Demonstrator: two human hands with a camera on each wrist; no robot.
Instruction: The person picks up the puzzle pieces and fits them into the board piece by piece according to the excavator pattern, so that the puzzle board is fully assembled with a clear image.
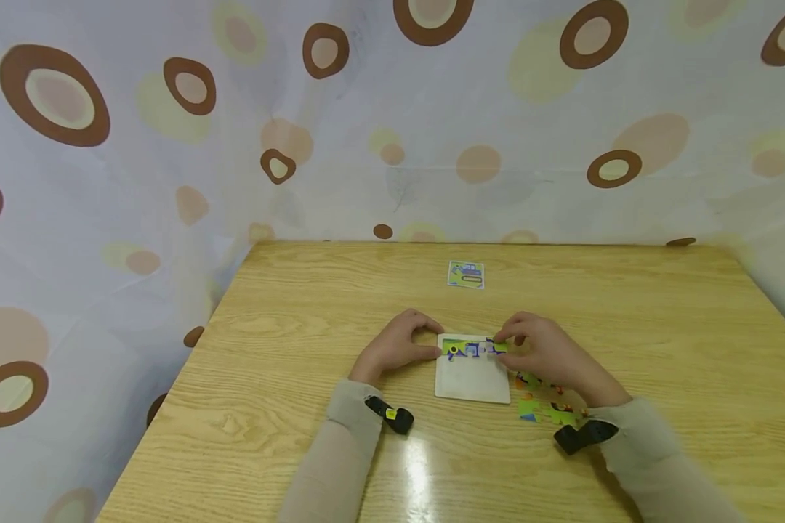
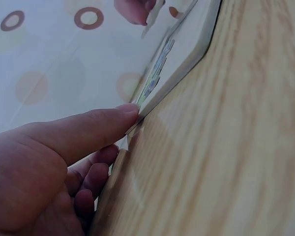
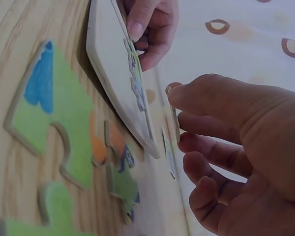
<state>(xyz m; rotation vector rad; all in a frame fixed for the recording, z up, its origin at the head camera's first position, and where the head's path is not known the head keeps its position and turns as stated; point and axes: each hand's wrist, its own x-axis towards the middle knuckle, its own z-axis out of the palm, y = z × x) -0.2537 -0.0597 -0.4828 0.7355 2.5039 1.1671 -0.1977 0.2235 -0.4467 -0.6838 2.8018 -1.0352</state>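
Observation:
A white puzzle board (image 1: 473, 382) lies flat on the table, with a row of joined puzzle pieces (image 1: 462, 350) along its far edge. My left hand (image 1: 397, 346) holds the board's far left corner, thumb (image 2: 101, 125) at the side edge and a finger at the far edge. Over the right end of the row, my right hand (image 1: 544, 354) pinches a thin puzzle piece (image 3: 176, 120) between thumb and fingers. In the right wrist view this piece is raised above the board, seen edge-on; its printed face is hidden there.
Several loose puzzle pieces (image 1: 528, 408), green with orange and blue parts, lie right of the board, partly under my right forearm. Behind the board is a small picture card (image 1: 466, 275) showing a blue vehicle on green. A spotted sheet (image 1: 366, 145) hangs along the table's far edge.

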